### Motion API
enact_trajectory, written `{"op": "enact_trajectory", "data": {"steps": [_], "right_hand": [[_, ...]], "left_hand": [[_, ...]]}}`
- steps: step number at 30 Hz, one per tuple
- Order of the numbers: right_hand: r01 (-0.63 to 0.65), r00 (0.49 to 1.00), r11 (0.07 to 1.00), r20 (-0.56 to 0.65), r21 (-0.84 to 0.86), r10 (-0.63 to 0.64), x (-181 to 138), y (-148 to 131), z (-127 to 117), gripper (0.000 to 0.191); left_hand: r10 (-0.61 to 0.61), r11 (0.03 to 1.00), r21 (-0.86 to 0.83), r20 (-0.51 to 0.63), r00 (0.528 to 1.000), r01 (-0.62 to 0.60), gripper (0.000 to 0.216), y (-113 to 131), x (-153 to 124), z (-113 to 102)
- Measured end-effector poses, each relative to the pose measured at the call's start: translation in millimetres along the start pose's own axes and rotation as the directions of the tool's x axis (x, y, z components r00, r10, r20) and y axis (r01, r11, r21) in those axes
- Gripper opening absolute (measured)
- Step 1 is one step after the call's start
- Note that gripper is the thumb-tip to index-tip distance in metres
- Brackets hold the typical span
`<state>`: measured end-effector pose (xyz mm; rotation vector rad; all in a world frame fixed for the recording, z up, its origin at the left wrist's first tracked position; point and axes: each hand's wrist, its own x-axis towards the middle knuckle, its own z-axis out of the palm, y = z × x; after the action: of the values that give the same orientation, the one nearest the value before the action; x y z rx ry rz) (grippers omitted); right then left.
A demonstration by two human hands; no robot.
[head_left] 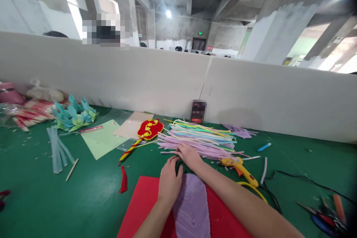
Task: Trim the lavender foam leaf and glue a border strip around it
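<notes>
A leaf-shaped purple piece (192, 206), made of fuzzy strips laid in a slanting pattern, lies on a red sheet (141, 208) in front of me. My left hand (169, 180) is at the upper left of this piece, thumb and curved fingers apart. Beyond it my right hand (189, 157) reaches to the near left edge of a heap of coloured pipe cleaners (206, 137). Its bent fingers are on a purple pipe cleaner (168, 152) whose end sticks out to the left; the fingertips are partly hidden.
Right of the heap lie a yellow glue gun (245, 173), a blue pen (264, 147) and pliers and scissors (326, 215). Leftward are a red-and-yellow fan ornament (150, 129), a green paper (102, 143), glue sticks (57, 152) and a teal paper-like craft (74, 113). A white partition (125, 78) stands behind.
</notes>
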<state>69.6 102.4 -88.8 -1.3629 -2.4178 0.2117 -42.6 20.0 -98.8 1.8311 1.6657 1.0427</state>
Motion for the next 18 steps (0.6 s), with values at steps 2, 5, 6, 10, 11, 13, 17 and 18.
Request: {"op": "enact_trajectory", "data": {"steps": [2,5,6,10,11,13,17,18], "right_hand": [[-0.016,1.0,0.999,-0.015,0.033,0.016,-0.7,0.1,0.7,0.006],[-0.02,0.999,0.996,-0.023,0.088,0.022,0.0,2.6,2.1,0.01],[-0.017,1.0,0.994,-0.022,0.106,0.019,0.7,3.7,2.9,0.012],[-0.001,1.0,0.988,-0.024,0.155,0.005,4.1,6.3,4.5,0.016],[0.004,1.0,0.986,-0.029,0.165,0.001,4.3,6.2,3.1,0.013],[0.012,0.999,0.983,-0.047,0.186,-0.004,2.3,6.1,-3.9,0.008],[-0.027,0.993,0.981,-0.108,0.19,0.048,-20.9,18.1,-35.1,0.004],[-0.058,0.989,0.982,-0.125,0.178,0.081,-32.4,26.2,-45.3,0.005]], "left_hand": [[0.002,1.0,0.006,-0.003,1.0,-0.002,0.028,0.2,0.0,0.1],[0.006,1.0,0.006,-0.007,1.0,-0.006,0.028,-0.7,-0.1,1.0],[0.005,1.0,0.006,-0.007,1.0,-0.005,0.029,-1.2,-0.1,1.3],[0.007,1.0,0.013,-0.002,1.0,-0.007,0.029,-3.3,0.3,2.3],[0.009,1.0,0.014,0.0,1.0,-0.009,0.029,-3.6,0.5,2.3],[0.013,1.0,0.017,0.002,1.0,-0.013,0.029,-3.7,0.7,2.1],[0.022,0.999,0.028,0.001,1.0,-0.023,0.028,-3.1,0.6,1.1],[0.024,0.999,0.031,-0.001,1.0,-0.024,0.028,-2.9,0.5,0.9]]}}
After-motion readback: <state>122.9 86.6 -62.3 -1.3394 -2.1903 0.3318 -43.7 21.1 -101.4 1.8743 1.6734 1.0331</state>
